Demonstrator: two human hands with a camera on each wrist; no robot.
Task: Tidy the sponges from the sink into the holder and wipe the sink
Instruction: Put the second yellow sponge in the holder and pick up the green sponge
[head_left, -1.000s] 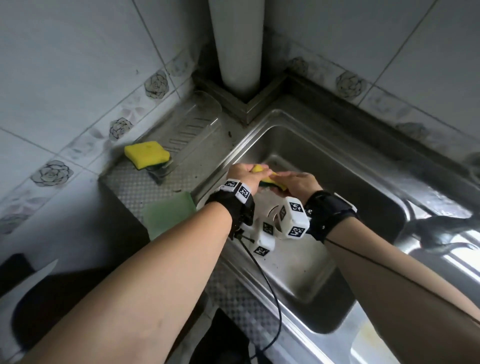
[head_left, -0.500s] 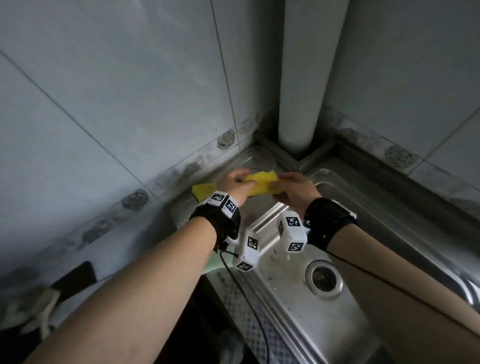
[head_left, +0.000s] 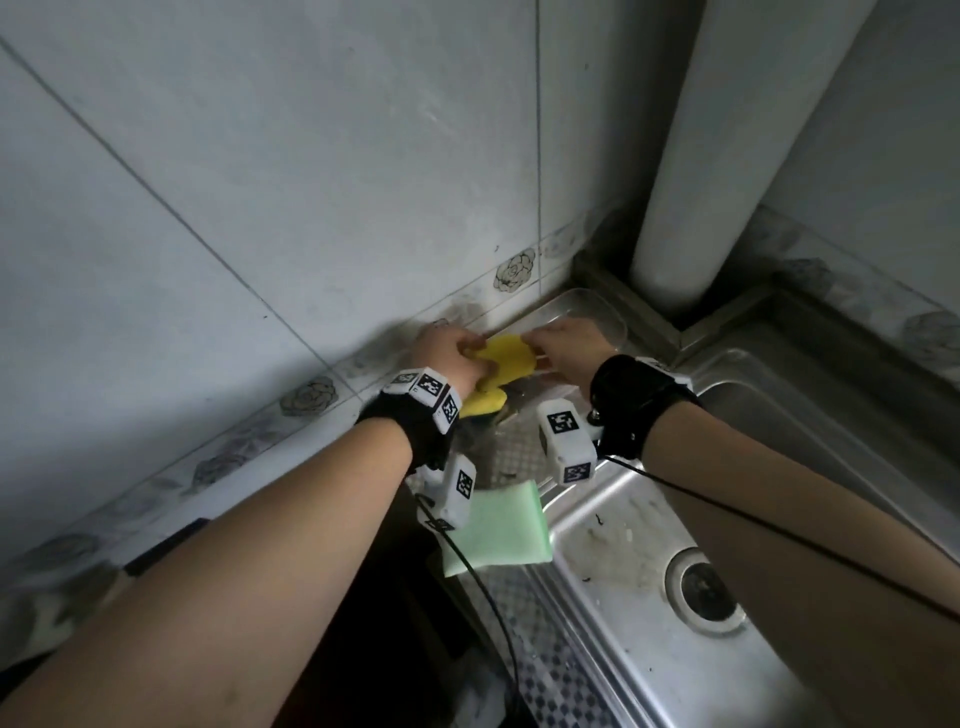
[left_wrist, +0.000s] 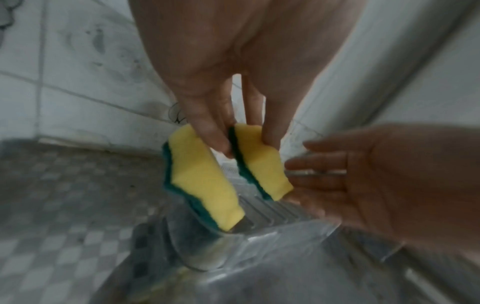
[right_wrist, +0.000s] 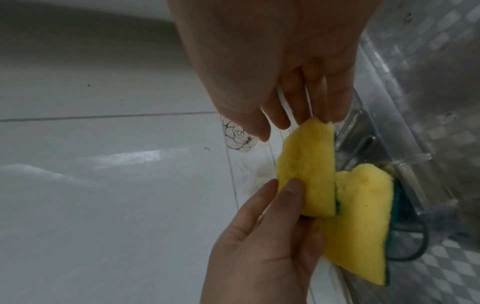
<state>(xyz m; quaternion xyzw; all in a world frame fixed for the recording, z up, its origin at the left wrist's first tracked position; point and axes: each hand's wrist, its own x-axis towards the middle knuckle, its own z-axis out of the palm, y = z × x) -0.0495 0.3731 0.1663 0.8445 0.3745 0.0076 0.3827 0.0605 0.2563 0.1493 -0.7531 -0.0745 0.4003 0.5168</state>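
1. The steel sink (head_left: 649, 587) fills the lower right of the head view; specks of dirt lie on its floor near the drain (head_left: 702, 587), so the wiping looks not yet done.
2. The clear plastic holder (head_left: 597, 306) sits on the patterned counter at the back corner, against the tiled wall and beside the white pipe (head_left: 727, 156).
3. A pale green cloth (head_left: 498, 525) lies on the counter at the sink's left rim, nearer the person.
4. The left hand (head_left: 447, 353) pinches the held sponge (left_wrist: 259, 162) between thumb and fingertips at its upper end. The right hand (head_left: 566, 348) has straight, relaxed fingers (right_wrist: 311, 98) touching the sponge's far corner, gripping nothing.
5. The held sponge hangs over the holder's near end, long axis steeply tilted, lower end toward the ribbed floor, green scouring face toward its neighbour.
6. A second sponge (left_wrist: 202, 181) stands on edge in the holder's near end, just beside the held one and leaning the same way.
7. Judged by looks, these sponges are light, soft and easily squashed, perhaps damp. A light pinch across the thickness near one end should serve.
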